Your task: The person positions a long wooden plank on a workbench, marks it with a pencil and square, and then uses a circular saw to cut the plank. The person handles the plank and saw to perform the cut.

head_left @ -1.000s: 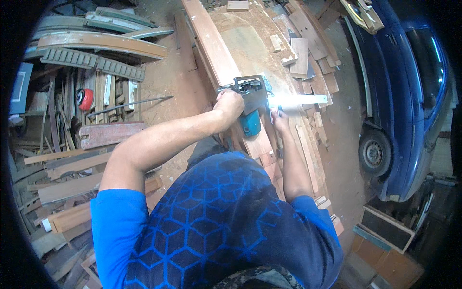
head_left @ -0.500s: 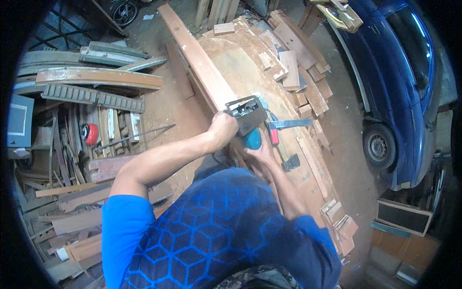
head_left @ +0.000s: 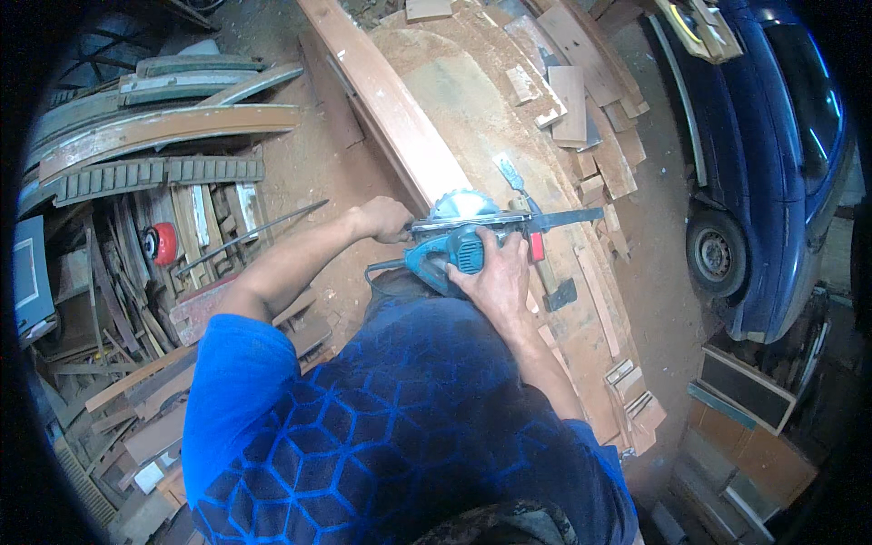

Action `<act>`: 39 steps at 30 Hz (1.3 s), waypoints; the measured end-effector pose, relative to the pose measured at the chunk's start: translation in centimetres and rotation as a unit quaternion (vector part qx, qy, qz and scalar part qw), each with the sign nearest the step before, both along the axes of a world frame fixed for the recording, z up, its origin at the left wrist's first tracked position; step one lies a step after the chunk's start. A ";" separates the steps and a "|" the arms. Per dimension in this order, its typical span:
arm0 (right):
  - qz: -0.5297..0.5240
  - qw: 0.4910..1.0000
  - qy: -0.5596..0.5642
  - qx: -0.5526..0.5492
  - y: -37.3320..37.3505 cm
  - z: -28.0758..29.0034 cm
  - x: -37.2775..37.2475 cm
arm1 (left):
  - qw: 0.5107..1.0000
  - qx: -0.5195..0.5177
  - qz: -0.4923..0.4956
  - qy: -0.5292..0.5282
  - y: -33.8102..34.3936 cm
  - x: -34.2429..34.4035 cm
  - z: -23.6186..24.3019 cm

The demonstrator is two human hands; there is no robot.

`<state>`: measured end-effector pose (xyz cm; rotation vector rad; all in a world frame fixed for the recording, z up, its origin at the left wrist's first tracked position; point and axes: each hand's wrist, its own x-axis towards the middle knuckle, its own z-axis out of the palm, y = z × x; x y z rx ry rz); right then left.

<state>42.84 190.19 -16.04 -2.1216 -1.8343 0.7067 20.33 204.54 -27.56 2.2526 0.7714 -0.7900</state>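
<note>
A teal circular saw [head_left: 465, 252] is held up in front of my body, turned so its round toothed blade [head_left: 461, 204] shows along the far side of the base plate. My left hand [head_left: 389, 220] is closed on the left end of the base plate. With fingers curled over the motor housing, my right hand [head_left: 498, 277] supports the saw from the right. Just beyond the blade lies a long planed wooden board [head_left: 400, 109], running away to the upper left; its near end is hidden by the saw.
The sawdust-covered workbench [head_left: 454, 91] bears a flat metal blade [head_left: 568, 218], a dark metal head [head_left: 561, 295] and a blue-handled tool [head_left: 511, 173]. Wood offcuts [head_left: 568, 100] line its right side. Stacked timber [head_left: 173, 132] fills the left. A blue car [head_left: 736, 163] stands right.
The saw has turned from its underside facing up to its motor side, with the blade showing. My left hand has moved left along the base plate; my right hand now lies over the motor housing.
</note>
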 end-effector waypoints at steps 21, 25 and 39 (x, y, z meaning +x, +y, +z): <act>0.061 0.995 0.004 0.081 1.1 -1.9 1.3 | 0.995 0.097 0.020 0.006 -3.6 -0.5 -1.7; 0.057 0.996 -0.046 0.051 0.7 -2.3 1.0 | 0.981 0.187 0.021 -0.051 -5.8 -2.4 -4.8; 0.057 0.958 0.265 -0.090 3.2 -19.6 18.8 | 0.837 0.202 0.403 -0.310 -8.9 7.8 8.7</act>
